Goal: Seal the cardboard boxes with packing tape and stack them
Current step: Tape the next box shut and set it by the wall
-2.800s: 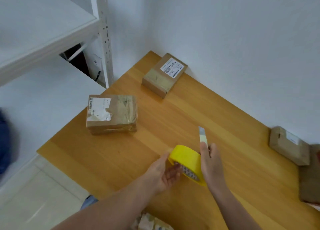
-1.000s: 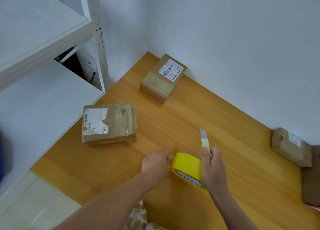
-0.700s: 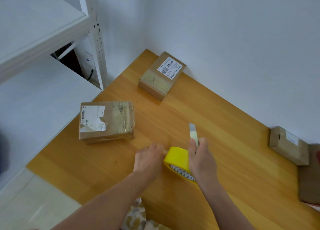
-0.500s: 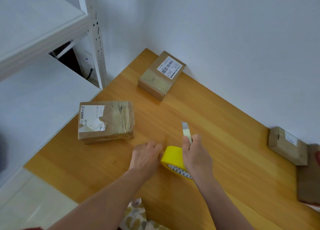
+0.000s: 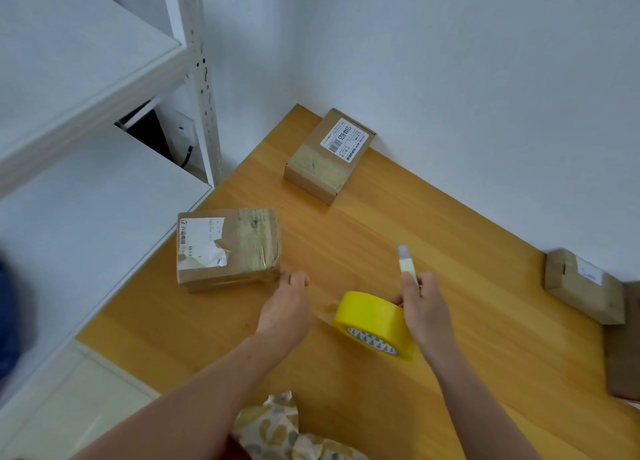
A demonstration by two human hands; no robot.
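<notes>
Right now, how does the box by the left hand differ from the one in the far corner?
The near box wears a torn white label and wrinkled tape; the far box has an intact barcode label. The near box looks taller, the far box flatter. The far box sits by the wall; the near box sits out on the table. Both are closed brown cardboard.

White wall (image 5: pixel 450 61), wooden table (image 5: pixel 467 373), white metal shelving (image 5: pixel 79 78)
</notes>
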